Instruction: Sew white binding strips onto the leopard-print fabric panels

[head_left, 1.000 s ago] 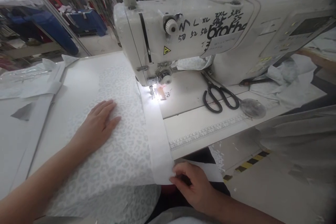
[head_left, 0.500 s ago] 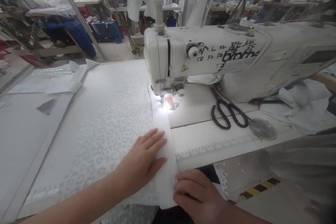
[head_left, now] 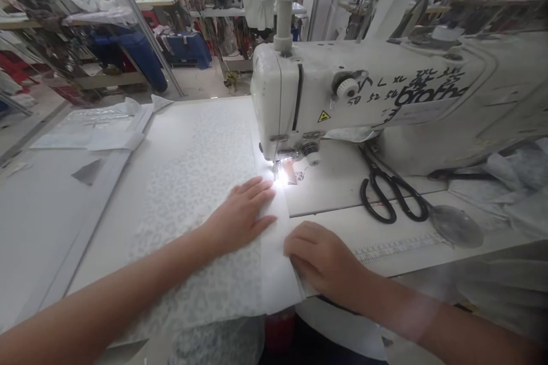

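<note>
Thin, matt cloth with a pale grey leopard print [head_left: 184, 191] and a plain, matt white cloth band [head_left: 280, 279] reach the front edge of the smooth white worktop [head_left: 349, 219]. The white sewing machine casing [head_left: 327, 80] looks hard and slightly glossy.

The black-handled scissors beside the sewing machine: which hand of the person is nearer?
Right. The right hand is at the white strip, below and left of the scissors in view; the left hand lies farther left, on the fabric.

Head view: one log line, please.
left hand: on patterned fabric and white strip; right hand: at strip edge; sewing machine: light on; scissors: unheld
</note>
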A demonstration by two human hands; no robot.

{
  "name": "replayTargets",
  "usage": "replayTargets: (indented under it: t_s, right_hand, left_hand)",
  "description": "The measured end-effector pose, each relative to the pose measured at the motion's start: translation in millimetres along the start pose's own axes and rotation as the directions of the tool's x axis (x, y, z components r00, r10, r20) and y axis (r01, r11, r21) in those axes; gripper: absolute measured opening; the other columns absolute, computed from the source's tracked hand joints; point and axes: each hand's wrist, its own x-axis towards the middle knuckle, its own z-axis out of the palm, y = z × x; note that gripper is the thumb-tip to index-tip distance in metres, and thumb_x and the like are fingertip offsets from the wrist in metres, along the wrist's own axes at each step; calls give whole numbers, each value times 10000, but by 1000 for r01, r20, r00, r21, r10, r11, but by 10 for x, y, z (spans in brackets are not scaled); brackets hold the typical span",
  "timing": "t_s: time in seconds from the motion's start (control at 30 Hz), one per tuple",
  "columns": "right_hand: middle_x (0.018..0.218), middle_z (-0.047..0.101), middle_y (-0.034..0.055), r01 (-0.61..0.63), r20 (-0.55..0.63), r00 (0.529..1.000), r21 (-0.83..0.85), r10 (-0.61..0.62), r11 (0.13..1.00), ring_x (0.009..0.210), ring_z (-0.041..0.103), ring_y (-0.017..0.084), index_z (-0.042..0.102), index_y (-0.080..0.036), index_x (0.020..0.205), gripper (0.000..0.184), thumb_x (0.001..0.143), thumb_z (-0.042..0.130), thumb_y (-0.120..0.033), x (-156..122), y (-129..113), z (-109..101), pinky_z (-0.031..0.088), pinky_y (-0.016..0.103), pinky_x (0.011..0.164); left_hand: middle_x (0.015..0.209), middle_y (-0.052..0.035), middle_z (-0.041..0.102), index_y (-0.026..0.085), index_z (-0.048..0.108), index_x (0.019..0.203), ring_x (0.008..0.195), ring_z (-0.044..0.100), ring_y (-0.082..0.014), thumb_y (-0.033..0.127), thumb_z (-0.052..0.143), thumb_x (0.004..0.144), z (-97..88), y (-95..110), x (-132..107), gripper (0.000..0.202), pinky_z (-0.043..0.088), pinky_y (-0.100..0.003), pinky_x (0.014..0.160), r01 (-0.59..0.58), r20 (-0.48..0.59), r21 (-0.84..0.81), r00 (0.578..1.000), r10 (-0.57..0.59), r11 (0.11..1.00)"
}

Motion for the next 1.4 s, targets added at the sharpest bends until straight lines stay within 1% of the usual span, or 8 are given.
replayTargets:
  t_s: [0.2, 0.43, 0.57, 0.63, 0.7, 0.83, 0.97, 1.4]
  right_hand:
    - [688, 554, 35, -11, -9, 1000, -15, 11, 1000, 671, 483, 161, 562, -141, 720, 195, 807, 439, -18, 277, 245, -53, 399, 270, 594]
    - [807, 612, 33, -106, -42, 994, -25, 105, 994, 788, 554, 174, 590, -169, 798, 203, 793, 469, -6, 495, 400, -102, 462, 310, 701]
    - [1029, 583, 118, -39, -100, 994, -37, 35, 999, 952, 536, 205, 557, -136, 1046, 261, 843, 419, -48, -71, 11, -98, 467, 346, 819]
    - [888, 607, 73, -16, -97, 995, -33, 13, 999, 806, 554, 181, 553, -158, 1044, 264, 818, 466, -53, -498, -195, -7, 477, 307, 739]
    - [775, 611, 40, -161, -101, 980, 80, 169, 984, 683, 559, 157, 585, -177, 942, 193, 817, 472, -83, -846, -314, 136, 473, 267, 639]
    - [884, 654, 45, -550, 93, 785, 562, 613, 618, 818, 606, 178, 619, -195, 960, 167, 841, 507, -230, -1052, -286, 427, 488, 297, 748]
    - [872, 667, 25, -495, 256, 760, 824, 598, 275, 847, 603, 187, 659, -205, 921, 225, 789, 603, -379, -947, -219, 557, 452, 344, 845]
    - [635, 533, -9, -525, 230, 726, 793, 648, 308, 632, 479, 130, 585, -164, 644, 276, 768, 617, -409, -1014, -485, 415, 424, 252, 581]
  left_hand:
    - [1336, -101, 444, 164, 445, 1216, 1280, 321, -256, 347, 463, 878, -58, -267, 254, 385, 319, -455, 1038, -42, -37, 24, 998, 43, 999]
    - [973, -96, 601, 145, 560, 973, 992, 543, -241, 366, 426, 890, -186, -479, 525, 271, 450, -421, 875, 16, -76, 69, 997, -11, 998]
    - [1220, -102, 543, 164, 529, 1146, 1161, 457, -264, 410, 416, 894, -189, -170, 148, 370, 405, -451, 947, -114, -23, 86, 993, 117, 990]
    - [1335, -79, 465, 190, 415, 1300, 1230, 390, -268, 488, 450, 860, -101, 124, -231, 533, 377, -453, 978, -250, 81, 88, 967, 243, 964]
    - [1406, -76, 382, 181, 307, 1378, 1257, 346, -279, 459, 494, 840, 34, 424, -616, 634, 367, -443, 971, -352, 174, 129, 929, 328, 927]
    - [1318, -88, 462, 186, 369, 1344, 1173, 403, -277, 140, 456, 837, 271, 789, -1028, 516, 338, -421, 918, -354, 81, 281, 935, 345, 892]
    - [979, -87, 585, 115, 495, 1192, 874, 502, -211, 58, 394, 840, 320, 861, -983, 371, 361, -382, 799, -366, -49, 257, 919, 391, 894]
    - [865, -77, 595, 107, 533, 1077, 789, 503, -189, 92, 396, 857, 353, 961, -940, 261, 373, -360, 722, -431, -101, 28, 897, 431, 902]
